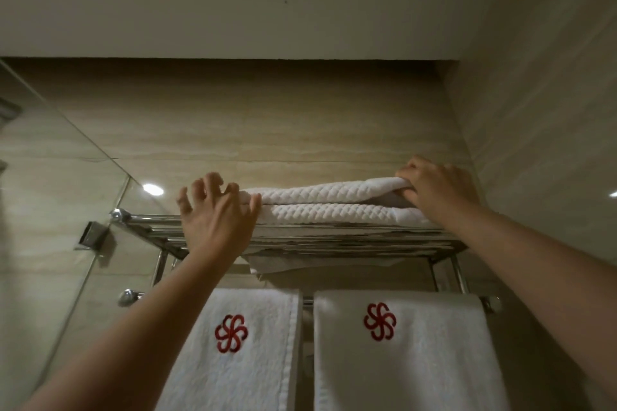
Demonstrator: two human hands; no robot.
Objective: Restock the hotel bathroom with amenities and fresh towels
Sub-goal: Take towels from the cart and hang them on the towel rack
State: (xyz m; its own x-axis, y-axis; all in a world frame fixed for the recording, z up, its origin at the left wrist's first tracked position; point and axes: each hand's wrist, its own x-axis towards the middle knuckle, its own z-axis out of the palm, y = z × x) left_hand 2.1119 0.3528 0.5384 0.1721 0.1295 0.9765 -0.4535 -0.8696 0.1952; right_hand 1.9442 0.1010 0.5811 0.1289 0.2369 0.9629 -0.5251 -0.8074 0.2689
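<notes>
A folded white textured towel lies on top of the chrome wall rack, high up near the ceiling. My left hand is at the towel's left end with fingers spread, its thumb against the towel's edge. At the right end my right hand curls its fingers round the upper fold of the towel. Below the rack, a left hanging towel and a right hanging towel, both white with red flower logos, drape over the bar.
A glass shower panel stands at the left, fixed to the wall by a metal bracket. A beige tiled wall is behind the rack and a side wall closes in at the right. The ceiling is just above.
</notes>
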